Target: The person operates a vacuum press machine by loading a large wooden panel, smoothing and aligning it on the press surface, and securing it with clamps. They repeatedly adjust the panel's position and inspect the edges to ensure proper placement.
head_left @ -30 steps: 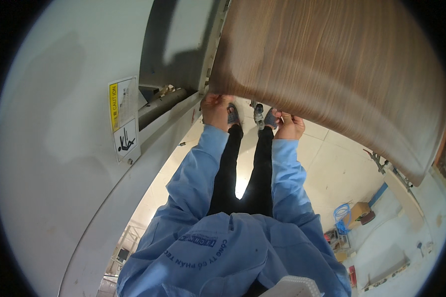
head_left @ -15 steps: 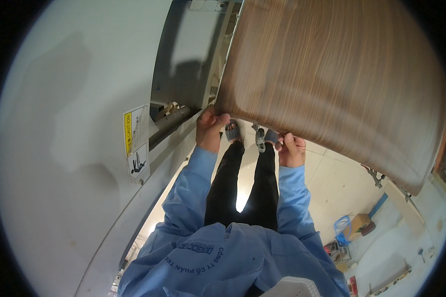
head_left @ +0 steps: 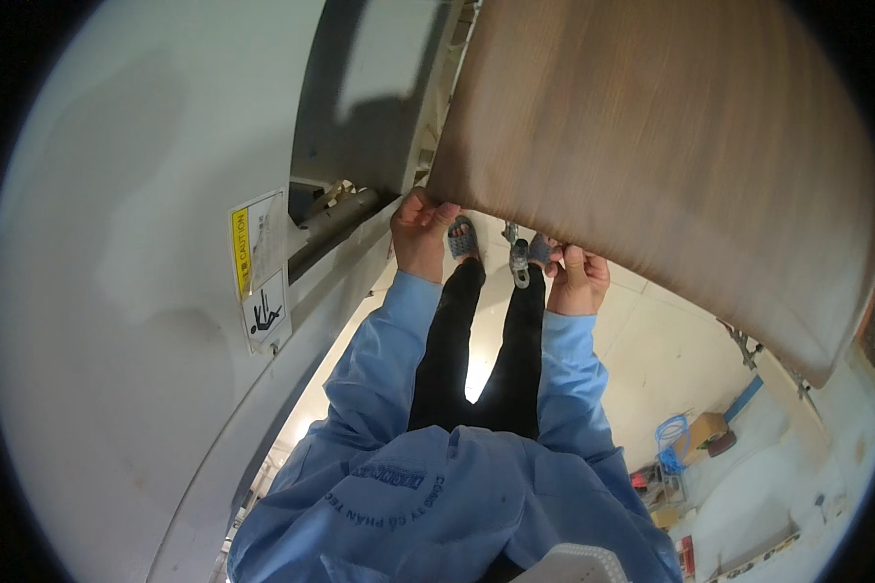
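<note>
Housing, pale grey, smooth and broad; on it, one upright rectangular yellow-and-white warning label, set beside the gap, likely to be read before anyone reaches in. Next, one dull grey cylindrical bar, slanting across the foot of that gap. Left bare hand, blue-sleeved: thumb laid over the near left corner of one broad brown wood-grain sheet, fingers curled below, pinched with no gap to speak of, probably to steady that corner. The sheet spans the upper right, ahead of the person, its near edge toward the body. Feet in grey openwork sandals, apart, seemingly for balance. Right bare hand, farther along the same edge: thumb uppermost, fingers bent under, closed on the rim; the spacing presumably shares the load. Far right, on the floor: one loose coil of bright blue tubing, beside one brown cardboard box, apparently parked clear of the feet.
</note>
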A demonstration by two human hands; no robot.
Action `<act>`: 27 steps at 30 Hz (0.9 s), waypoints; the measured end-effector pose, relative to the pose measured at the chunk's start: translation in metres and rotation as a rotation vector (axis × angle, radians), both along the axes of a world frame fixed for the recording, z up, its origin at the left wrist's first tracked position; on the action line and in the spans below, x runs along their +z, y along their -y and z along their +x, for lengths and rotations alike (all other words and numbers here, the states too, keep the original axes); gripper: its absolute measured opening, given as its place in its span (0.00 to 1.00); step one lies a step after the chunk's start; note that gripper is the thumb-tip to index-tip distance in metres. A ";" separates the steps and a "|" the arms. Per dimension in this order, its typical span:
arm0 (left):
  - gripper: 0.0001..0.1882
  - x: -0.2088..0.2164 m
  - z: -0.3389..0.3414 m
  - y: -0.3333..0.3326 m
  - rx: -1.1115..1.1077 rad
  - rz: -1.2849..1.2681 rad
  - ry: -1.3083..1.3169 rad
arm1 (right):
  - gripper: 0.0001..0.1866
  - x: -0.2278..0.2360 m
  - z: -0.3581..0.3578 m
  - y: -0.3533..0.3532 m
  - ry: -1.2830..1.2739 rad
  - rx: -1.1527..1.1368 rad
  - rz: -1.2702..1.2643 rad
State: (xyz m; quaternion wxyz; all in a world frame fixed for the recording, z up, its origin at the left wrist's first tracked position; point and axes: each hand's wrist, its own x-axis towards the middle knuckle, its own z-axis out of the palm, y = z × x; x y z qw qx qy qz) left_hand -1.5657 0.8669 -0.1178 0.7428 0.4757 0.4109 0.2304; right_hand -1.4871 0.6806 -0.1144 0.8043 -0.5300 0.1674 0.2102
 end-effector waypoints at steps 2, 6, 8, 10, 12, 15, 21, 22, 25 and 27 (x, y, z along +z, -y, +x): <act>0.21 0.002 0.000 -0.001 -0.031 -0.026 0.003 | 0.05 0.002 0.000 -0.002 -0.012 -0.015 -0.007; 0.12 0.003 -0.001 -0.003 0.019 -0.024 0.021 | 0.05 0.000 -0.004 0.004 -0.021 0.007 -0.007; 0.12 0.002 -0.001 -0.004 0.011 0.000 -0.037 | 0.07 -0.008 -0.009 0.009 0.029 0.160 -0.158; 0.13 0.000 -0.001 -0.003 0.000 0.008 -0.027 | 0.14 -0.022 -0.015 0.010 0.197 0.404 -0.291; 0.20 -0.002 -0.002 -0.002 -0.024 -0.026 0.008 | 0.21 -0.039 -0.024 0.005 0.493 0.619 -0.487; 0.19 -0.003 -0.003 -0.001 -0.033 0.010 -0.018 | 0.24 -0.063 -0.031 -0.015 0.625 0.682 -0.604; 0.12 0.000 0.002 0.001 0.040 -0.001 -0.009 | 0.19 -0.068 -0.025 -0.055 0.301 0.691 -0.846; 0.12 0.000 0.003 0.001 0.065 -0.012 -0.009 | 0.18 -0.067 -0.022 -0.060 0.261 0.694 -0.822; 0.12 0.001 0.004 0.001 0.049 -0.040 0.016 | 0.16 -0.078 -0.014 -0.072 0.319 0.736 -0.854; 0.12 0.000 0.003 0.000 0.031 -0.022 0.030 | 0.15 -0.092 -0.013 -0.068 0.368 0.776 -0.880</act>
